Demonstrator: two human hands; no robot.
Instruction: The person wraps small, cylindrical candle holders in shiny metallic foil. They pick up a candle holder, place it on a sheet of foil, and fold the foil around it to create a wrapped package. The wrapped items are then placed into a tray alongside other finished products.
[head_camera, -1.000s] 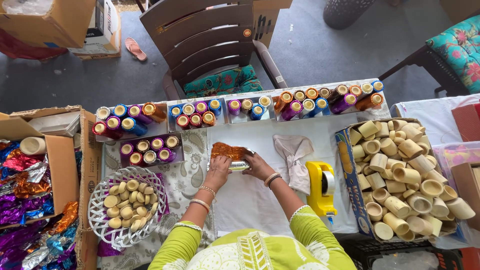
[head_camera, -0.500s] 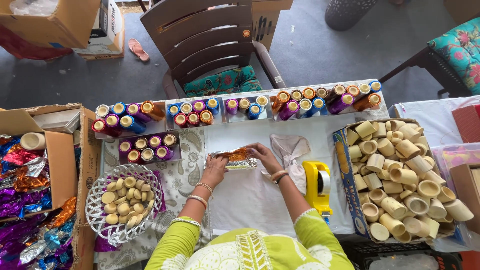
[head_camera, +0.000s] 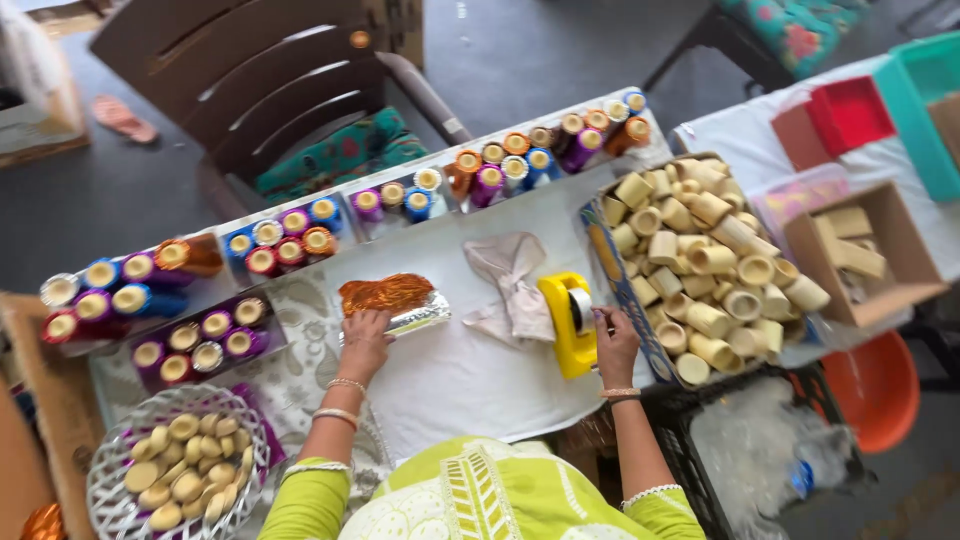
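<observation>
My left hand (head_camera: 365, 340) rests on a roll wrapped in orange and silver foil (head_camera: 392, 300) that lies on the white table cover (head_camera: 460, 380). My right hand (head_camera: 615, 345) reaches to the yellow tape dispenser (head_camera: 568, 325), its fingers touching the tape roll. A crumpled beige cloth (head_camera: 510, 285) lies between the two hands. Rows of foil-wrapped rolls in several colours (head_camera: 290, 235) line the far edge of the table.
A box full of bare cardboard rolls (head_camera: 700, 265) stands to the right. A white wire basket of small rolls (head_camera: 175, 470) sits near left. A brown chair with a green cushion (head_camera: 300, 100) stands beyond the table. Red and teal trays (head_camera: 850, 110) are at far right.
My right hand left the foil roll and moved right to the tape dispenser. My left hand stays on the foil roll. The view has shifted and tilted.
</observation>
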